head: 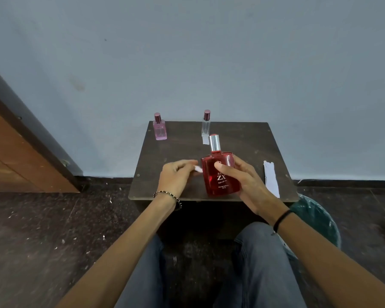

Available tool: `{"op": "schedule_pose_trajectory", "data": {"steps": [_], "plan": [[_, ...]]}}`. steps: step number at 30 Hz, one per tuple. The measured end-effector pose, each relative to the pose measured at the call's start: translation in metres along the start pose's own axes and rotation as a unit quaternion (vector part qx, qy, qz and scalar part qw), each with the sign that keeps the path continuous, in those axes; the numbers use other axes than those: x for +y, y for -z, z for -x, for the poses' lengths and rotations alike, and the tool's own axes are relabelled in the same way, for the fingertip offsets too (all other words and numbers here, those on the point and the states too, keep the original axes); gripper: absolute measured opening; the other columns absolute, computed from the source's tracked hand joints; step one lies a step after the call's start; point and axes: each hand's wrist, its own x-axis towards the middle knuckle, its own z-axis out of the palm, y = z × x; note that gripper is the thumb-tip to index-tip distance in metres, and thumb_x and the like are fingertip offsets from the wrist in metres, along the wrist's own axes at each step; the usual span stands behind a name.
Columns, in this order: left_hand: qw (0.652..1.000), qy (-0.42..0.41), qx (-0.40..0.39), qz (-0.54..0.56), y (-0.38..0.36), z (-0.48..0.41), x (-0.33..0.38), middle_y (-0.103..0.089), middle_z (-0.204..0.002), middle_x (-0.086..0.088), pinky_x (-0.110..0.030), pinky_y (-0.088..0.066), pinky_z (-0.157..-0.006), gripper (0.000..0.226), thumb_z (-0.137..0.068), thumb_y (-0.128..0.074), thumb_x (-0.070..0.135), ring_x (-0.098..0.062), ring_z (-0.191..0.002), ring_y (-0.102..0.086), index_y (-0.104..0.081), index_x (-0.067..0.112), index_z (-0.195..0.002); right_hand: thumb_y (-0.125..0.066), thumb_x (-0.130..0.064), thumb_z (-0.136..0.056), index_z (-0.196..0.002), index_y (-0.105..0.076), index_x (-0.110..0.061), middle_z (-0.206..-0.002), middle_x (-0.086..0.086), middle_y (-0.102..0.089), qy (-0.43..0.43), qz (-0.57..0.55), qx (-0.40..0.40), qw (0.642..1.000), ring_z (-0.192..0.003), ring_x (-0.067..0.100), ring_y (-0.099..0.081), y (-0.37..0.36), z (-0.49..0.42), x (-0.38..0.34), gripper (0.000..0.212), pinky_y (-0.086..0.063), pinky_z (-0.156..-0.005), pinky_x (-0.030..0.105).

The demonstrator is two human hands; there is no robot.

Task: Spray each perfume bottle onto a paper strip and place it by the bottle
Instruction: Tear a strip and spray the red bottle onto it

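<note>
The right hand (pixel 242 181) has its fingers wrapped around the red bottle (pixel 220 172), upright above the tabletop (pixel 176 150), nozzle clear for spraying. The left hand (pixel 176 176) pinches a paper strip (pixel 198 168) just left of the bottle, apparently to catch spray. 1 strip (pixel 205 140) already lies by the clear bottle (pixel 206 125).

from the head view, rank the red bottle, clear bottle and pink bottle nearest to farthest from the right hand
1. red bottle: held in the right hand, near the table's front edge.
2. clear bottle: farther back, at the middle of the rear edge.
3. pink bottle: back left corner, farthest away.
</note>
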Motion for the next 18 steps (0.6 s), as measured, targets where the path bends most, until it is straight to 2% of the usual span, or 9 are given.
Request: {"op": "schedule_pose_trajectory", "data": {"steps": [3,6,9,12,14,18], "plan": [[0.999,0.002,-0.028,0.041,-0.016,0.007,0.023,-0.080,-0.085,0.002,-0.031,-0.058,-0.083,0.030,-0.093,-0.060,0.041,-0.010,-0.079,-0.072,-0.081,0.020,-0.086,-0.065,-0.025,-0.097,-0.132,-0.062,-0.024,-0.127,0.011,-0.070,-0.007,-0.034,-0.013,0.999,-0.117,0.035,-0.068,0.006,0.017,0.000,0.035,-0.055,-0.097,0.055],[0.998,-0.001,-0.059,0.036,-0.029,0.014,0.038,-0.080,-0.085,-0.005,-0.028,-0.059,-0.078,0.051,-0.088,-0.061,0.058,-0.013,-0.077,-0.073,-0.081,0.011,-0.086,-0.062,-0.024,-0.099,-0.133,-0.060,-0.024,-0.124,0.012,-0.072,-0.002,-0.045,-0.019,0.999,-0.107,0.040,-0.071,0.009,0.029,-0.003,0.035,-0.058,-0.092,0.048],[0.995,-0.031,-0.086,0.031,-0.039,0.026,0.044,-0.076,-0.090,-0.021,-0.024,-0.058,-0.079,0.061,-0.084,-0.070,0.054,-0.015,-0.075,-0.071,-0.075,-0.007,-0.089,-0.061,-0.024,-0.099,-0.133,-0.060,-0.022,-0.123,0.014,-0.072,0.002,-0.046,-0.023,0.999,-0.104,0.043,-0.072,0.011,0.041,-0.005,0.034,-0.058,-0.092,0.048],[0.992,-0.024,-0.114,0.037,-0.044,0.033,0.048,-0.080,-0.086,-0.010,-0.025,-0.055,-0.088,0.037,-0.082,-0.076,0.044,-0.011,-0.077,-0.073,-0.081,0.008,-0.086,-0.062,-0.024,-0.099,-0.133,-0.060,-0.021,-0.119,0.019,-0.072,0.012,-0.035,-0.029,0.999,-0.100,0.044,-0.072,0.012,0.052,-0.006,0.034,-0.059,-0.089,0.049],[0.993,-0.023,-0.110,0.034,-0.048,0.036,0.050,-0.080,-0.085,-0.008,-0.028,-0.055,-0.091,0.032,-0.080,-0.078,0.043,-0.012,-0.078,-0.074,-0.082,0.010,-0.082,-0.062,-0.024,-0.099,-0.131,-0.061,-0.020,-0.115,0.020,-0.073,0.017,-0.031,-0.025,0.999,-0.097,0.044,-0.073,0.013,0.059,-0.007,0.033,-0.061,-0.085,0.047],[0.997,-0.031,-0.068,0.029,-0.061,0.041,0.048,-0.078,-0.081,-0.016,-0.021,-0.057,-0.075,0.036,-0.079,-0.079,0.045,-0.013,-0.069,-0.070,-0.081,0.009,-0.073,-0.066,-0.027,-0.097,-0.127,-0.063,-0.021,-0.113,0.017,-0.074,0.040,-0.006,0.010,0.999,-0.098,0.042,-0.073,0.015,0.066,-0.007,0.031,-0.061,-0.087,0.050]]}}
